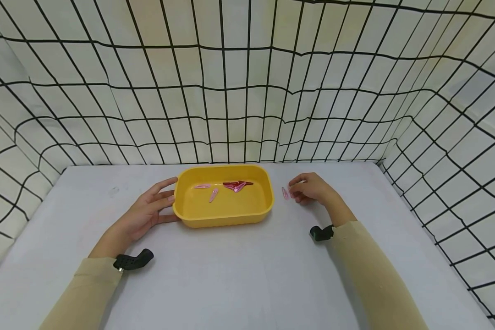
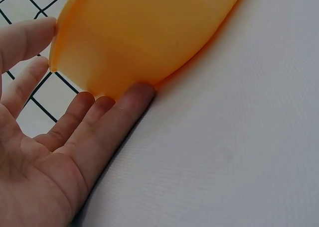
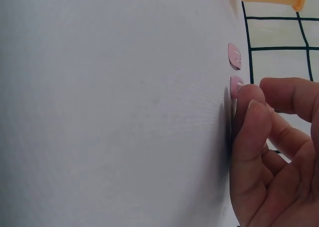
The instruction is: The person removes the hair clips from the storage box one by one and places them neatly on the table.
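Note:
A yellow tray (image 1: 222,221) holds several pink and red hair clips (image 1: 213,195). At its left end, the left hand (image 1: 142,214) rests spread fingers against the wall; the left wrist view shows the fingertips touching the tray (image 2: 149,33). Right of the tray, the right hand (image 1: 312,189) has its fingers bent down to the table, with thumb and fingertips at one end of a pink clip (image 1: 290,191). A second pink clip (image 1: 285,193) lies just left of it, untouched. In the right wrist view, fingertips partly cover the nearer clip (image 3: 235,87).
The white table (image 1: 222,279) carries the tray near its far edge. Black netting (image 1: 247,87) over pale cloth stands behind the table and along both sides. Each wrist wears a black strap device (image 1: 133,260).

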{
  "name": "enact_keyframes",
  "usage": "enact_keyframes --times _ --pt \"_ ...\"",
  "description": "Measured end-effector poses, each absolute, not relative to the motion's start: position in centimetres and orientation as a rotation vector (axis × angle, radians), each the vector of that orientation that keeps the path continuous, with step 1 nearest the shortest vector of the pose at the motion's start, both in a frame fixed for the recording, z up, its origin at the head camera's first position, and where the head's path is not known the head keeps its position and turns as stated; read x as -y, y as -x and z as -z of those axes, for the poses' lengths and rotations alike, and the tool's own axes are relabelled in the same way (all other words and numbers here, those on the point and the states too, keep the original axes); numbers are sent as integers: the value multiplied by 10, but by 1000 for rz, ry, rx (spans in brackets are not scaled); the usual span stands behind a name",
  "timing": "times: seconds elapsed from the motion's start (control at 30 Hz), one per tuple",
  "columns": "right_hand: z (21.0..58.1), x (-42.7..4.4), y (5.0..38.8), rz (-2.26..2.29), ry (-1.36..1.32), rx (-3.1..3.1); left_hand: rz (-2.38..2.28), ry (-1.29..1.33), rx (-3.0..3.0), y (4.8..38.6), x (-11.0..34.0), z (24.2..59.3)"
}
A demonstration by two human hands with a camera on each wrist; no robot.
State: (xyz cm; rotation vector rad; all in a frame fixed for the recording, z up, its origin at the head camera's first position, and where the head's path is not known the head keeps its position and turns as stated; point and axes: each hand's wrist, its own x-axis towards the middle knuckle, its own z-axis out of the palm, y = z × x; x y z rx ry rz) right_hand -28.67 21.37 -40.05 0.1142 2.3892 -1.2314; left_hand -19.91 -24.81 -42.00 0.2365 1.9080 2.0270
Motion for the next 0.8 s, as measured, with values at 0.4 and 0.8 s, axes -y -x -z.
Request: enact_keyframes --times 0.4,0.8 --pt "392 -209 288 1281 -9 -2384 -2038 -227 -1887 200 248 422" --pt "357 -173 277 1483 140 -2251 -2040 -229 -1889 200 248 421"
